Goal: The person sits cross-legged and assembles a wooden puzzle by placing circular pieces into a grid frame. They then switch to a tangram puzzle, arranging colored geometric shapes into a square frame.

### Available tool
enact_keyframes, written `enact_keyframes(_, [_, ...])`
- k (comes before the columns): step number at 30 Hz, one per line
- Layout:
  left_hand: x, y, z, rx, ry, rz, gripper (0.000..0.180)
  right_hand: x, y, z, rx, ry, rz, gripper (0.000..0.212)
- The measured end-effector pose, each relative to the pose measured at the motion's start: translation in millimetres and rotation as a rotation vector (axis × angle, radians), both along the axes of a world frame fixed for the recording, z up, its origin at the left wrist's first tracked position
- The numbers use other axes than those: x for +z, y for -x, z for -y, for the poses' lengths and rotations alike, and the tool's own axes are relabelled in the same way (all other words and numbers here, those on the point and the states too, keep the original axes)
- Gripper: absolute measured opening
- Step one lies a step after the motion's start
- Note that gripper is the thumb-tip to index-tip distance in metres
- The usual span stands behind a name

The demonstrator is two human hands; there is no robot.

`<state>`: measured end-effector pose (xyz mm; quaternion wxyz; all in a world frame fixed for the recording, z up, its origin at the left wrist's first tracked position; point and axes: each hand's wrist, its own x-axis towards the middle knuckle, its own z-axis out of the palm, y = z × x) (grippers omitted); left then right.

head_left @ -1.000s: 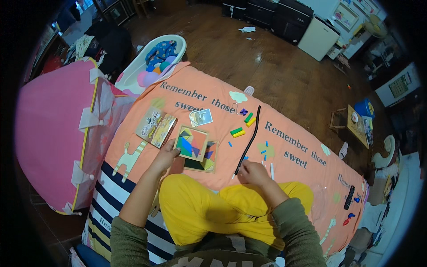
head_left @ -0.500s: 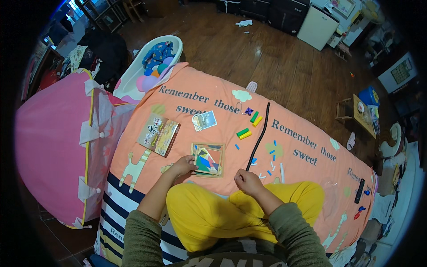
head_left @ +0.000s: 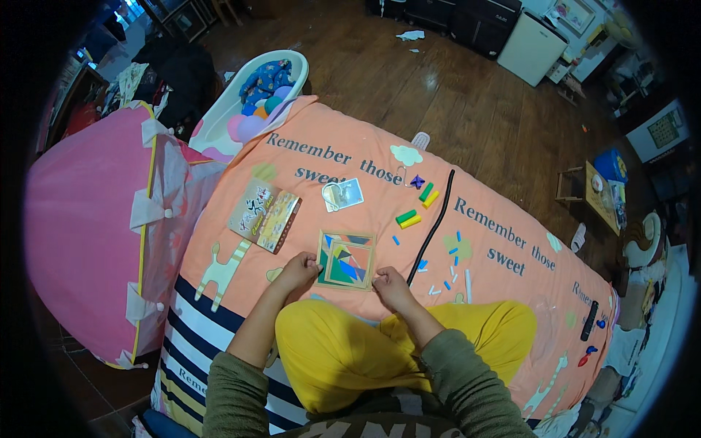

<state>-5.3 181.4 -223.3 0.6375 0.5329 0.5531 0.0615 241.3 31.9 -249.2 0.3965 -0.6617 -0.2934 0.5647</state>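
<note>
In front of my crossed legs lies a square wooden-framed tray with coloured geometric pieces (head_left: 338,272); a smaller frame appears inside its outline. My left hand (head_left: 299,271) has its fingers closed at the tray's left edge. At the lower right corner, my right hand (head_left: 393,287) is closed, thumb and fingertips against the edge. Just right of that hand, a long thin black cord or strip (head_left: 432,228) stretches away over the orange bedspread (head_left: 372,208). A box with a food picture (head_left: 264,215) rests left of the tray, and a small picture card (head_left: 349,194) lies beyond it.
Green and yellow sticks (head_left: 413,215), a purple star (head_left: 417,182) and small blue and white pieces (head_left: 453,261) lie to the right. Far right is a black remote (head_left: 589,321). A pink play tent (head_left: 87,233) and white baby bathtub (head_left: 212,119) stand at the left.
My right hand has moved left from the near end of the black strip to the tray's right edge. My left hand stays at the left edge. The view has shifted slightly.
</note>
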Motion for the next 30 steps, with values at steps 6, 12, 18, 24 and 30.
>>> enact_keyframes(6, [-15.8, -8.8, -9.1, -0.073, 0.04, 0.093, 0.027, -7.7, 8.4, -6.8, 0.045, -0.06, 0.079, 0.025])
enact_keyframes(12, [-7.6, -16.4, -3.1, 0.199, 0.167, 0.46, 0.037, 21.1, 7.6, -20.4, -0.166, -0.014, -0.358, 0.024])
enact_keyframes(18, [27.7, -38.1, -35.4, 0.333, 0.062, 0.536, 0.037, 33.4, -8.5, -73.0, -0.198, -0.117, -0.404, 0.025])
enact_keyframes(24, [48.0, -29.9, -31.8, 0.644, -0.049, 0.55, 0.027, 61.4, 3.6, -153.5, -0.197, -0.302, -0.393, 0.023])
enact_keyframes(30, [-7.8, 26.3, 65.4, 0.618, -0.085, 0.338, 0.021, 41.4, 93.4, -195.8, -0.229, -0.206, -0.517, 0.027])
